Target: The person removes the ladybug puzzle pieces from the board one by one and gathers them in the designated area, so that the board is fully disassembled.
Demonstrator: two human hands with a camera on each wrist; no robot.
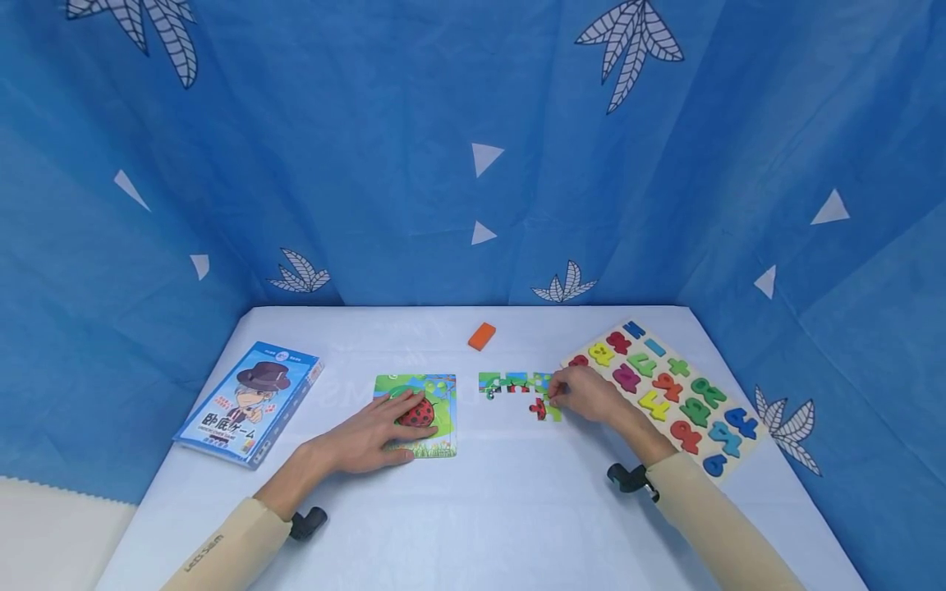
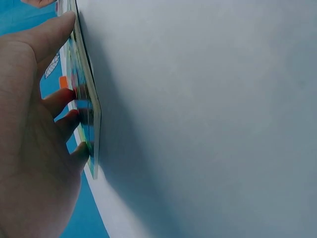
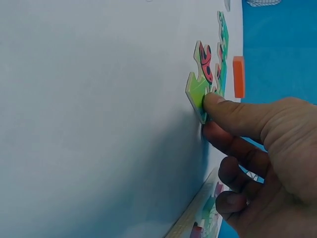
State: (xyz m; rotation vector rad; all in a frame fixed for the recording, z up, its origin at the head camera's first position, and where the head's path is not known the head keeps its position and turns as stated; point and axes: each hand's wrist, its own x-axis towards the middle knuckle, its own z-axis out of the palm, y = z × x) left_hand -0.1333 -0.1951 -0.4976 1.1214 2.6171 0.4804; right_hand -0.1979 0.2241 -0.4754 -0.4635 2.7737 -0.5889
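My left hand rests with spread fingers on a square ladybug picture puzzle in the middle of the table. In the left wrist view, the fingertips press the upper face of the puzzle board. My right hand is at the right end of a small group of joined jigsaw pieces. Its thumb and index finger pinch the edge of a green and red jigsaw piece, thumb on top. The other fingers curl loosely beneath the palm.
An orange block lies behind the pieces. To the right, close by my right forearm, is a number board with colourful numerals. A blue game box sits at the left. Blue curtains surround the white table.
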